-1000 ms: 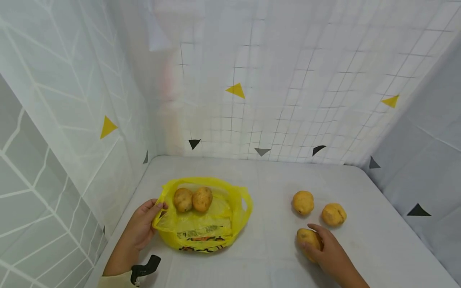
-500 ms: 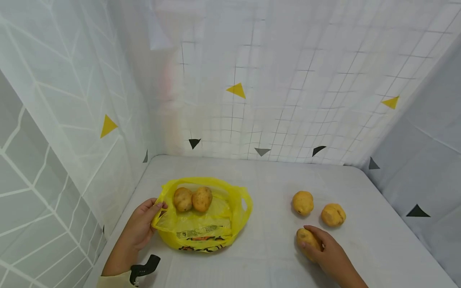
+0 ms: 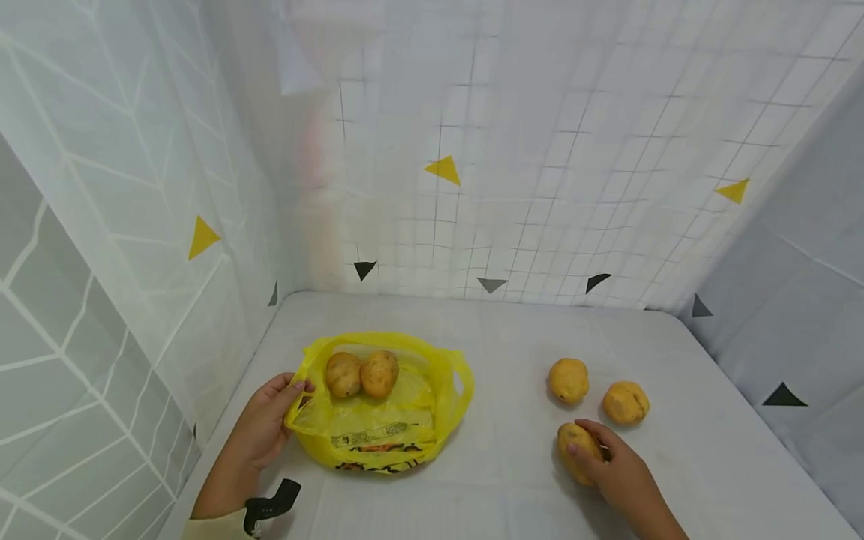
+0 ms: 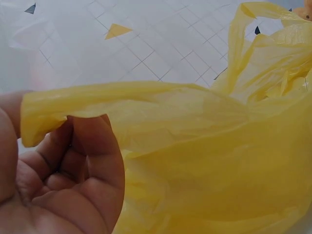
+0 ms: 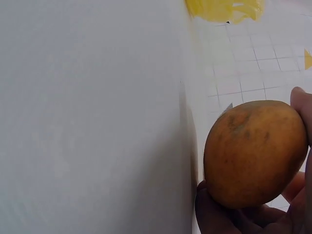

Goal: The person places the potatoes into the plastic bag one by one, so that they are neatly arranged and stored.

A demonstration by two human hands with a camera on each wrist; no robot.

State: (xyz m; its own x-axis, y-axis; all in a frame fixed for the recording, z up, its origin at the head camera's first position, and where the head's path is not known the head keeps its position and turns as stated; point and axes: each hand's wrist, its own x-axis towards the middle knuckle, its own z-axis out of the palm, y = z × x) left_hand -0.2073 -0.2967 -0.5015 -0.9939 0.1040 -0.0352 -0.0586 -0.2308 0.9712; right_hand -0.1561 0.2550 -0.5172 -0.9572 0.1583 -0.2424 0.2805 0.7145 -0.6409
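Note:
A yellow plastic bag [image 3: 450, 420] lies spread with its mouth up on the left half of the table, two potatoes [image 3: 379, 374] inside it. My left hand [image 3: 259, 424] pinches the bag's left handle; in the left wrist view the thin yellow film [image 4: 122, 100] passes between thumb and fingers. Over on the right, my right hand [image 3: 617, 472] grips a single potato [image 3: 575, 452] with thumb and fingers on its sides. The right wrist view shows this potato [image 5: 256, 153] close up, at or just above the table surface.
Two more potatoes sit behind the right hand: one potato [image 3: 568, 380] farther left, another potato [image 3: 625, 403] with a crease to its right. White cloth covers the table [image 3: 513, 337]. Patterned sheets [image 3: 540, 187] hang at the back and both sides.
The potato in my right hand has shifted very slightly up in the head view. My left hand, the bag and the other potatoes stay put.

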